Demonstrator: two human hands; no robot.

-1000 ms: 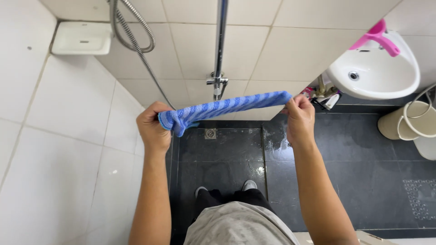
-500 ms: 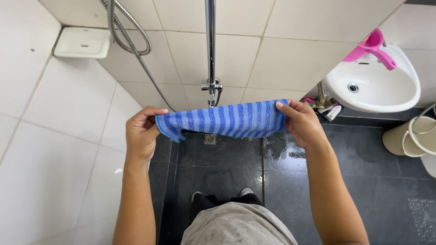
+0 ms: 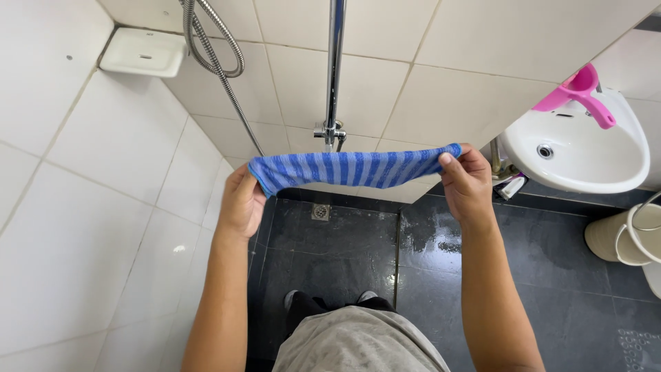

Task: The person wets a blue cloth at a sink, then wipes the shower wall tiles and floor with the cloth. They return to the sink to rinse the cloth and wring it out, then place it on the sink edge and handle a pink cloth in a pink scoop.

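Note:
A blue striped cloth (image 3: 351,169) is stretched flat between both of my hands at chest height, in front of the tiled shower wall. My left hand (image 3: 242,201) pinches its left end, and my right hand (image 3: 468,182) pinches its right end. The cloth hangs spread out, slightly sagging in the middle. Below it lies the dark wet floor (image 3: 358,241) with a small square drain (image 3: 320,211).
A chrome shower pipe (image 3: 334,69) and its valve stand on the wall behind the cloth, with a metal hose (image 3: 220,62) looping at left. A white soap dish (image 3: 143,52) sits in the corner. A white basin (image 3: 575,148) with a pink tap is at right, and pale buckets (image 3: 623,238) below it.
The cloth was twisted into a rope a second ago; it has been untwisted and spread out flat. My hands have moved slightly lower and wider in view.

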